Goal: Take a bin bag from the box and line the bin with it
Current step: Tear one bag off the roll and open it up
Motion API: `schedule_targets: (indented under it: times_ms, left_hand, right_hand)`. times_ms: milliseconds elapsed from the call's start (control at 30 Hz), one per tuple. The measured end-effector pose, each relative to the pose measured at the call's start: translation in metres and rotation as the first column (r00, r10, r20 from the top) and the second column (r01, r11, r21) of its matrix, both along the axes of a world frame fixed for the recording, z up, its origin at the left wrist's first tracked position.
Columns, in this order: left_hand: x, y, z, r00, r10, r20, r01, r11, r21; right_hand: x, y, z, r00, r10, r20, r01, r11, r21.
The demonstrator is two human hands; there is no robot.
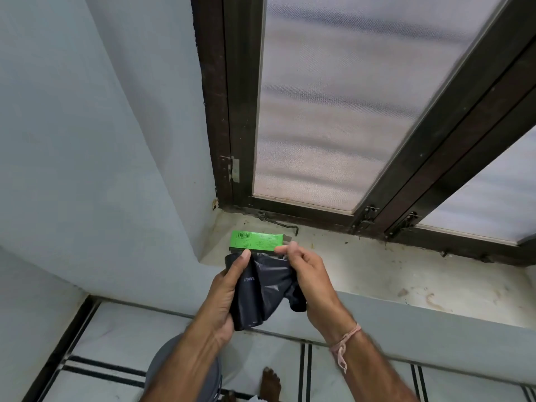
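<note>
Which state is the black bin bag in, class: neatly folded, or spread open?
Neither: the bin bag is crumpled and only partly unfolded, bunched between the left hand and right hand that grip it.

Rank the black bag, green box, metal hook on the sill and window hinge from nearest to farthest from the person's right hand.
1. black bag: gripped by the right hand itself.
2. green box: on the sill, just past the fingertips.
3. metal hook: on the sill, behind the box.
4. window hinge: higher up, on the left frame.
</note>
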State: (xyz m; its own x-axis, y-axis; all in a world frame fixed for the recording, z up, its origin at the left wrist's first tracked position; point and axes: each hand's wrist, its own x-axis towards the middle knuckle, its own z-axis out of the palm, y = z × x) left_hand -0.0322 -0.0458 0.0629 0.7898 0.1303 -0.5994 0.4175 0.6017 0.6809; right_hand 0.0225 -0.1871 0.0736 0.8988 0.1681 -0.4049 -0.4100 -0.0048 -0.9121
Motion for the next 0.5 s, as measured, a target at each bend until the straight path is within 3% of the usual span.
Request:
schedule_targets:
  times_ms: [133,500]
  left_hand:
    - [0.0,0.001,0.001,0.999,-0.032,0.018,0.032,0.999,0.026]
    - [-0.002,-0.002,-0.001,0.999,-0.019,0.036,0.02,0.999,-0.031]
  right_hand:
    - [-0.003,0.0,-0.006,0.982,0.187,0.0,-0.186,0.974,-0.131]
    - [0.003,0.0,-0.013,0.999,0.003,0.054,0.003,0.992,-0.123]
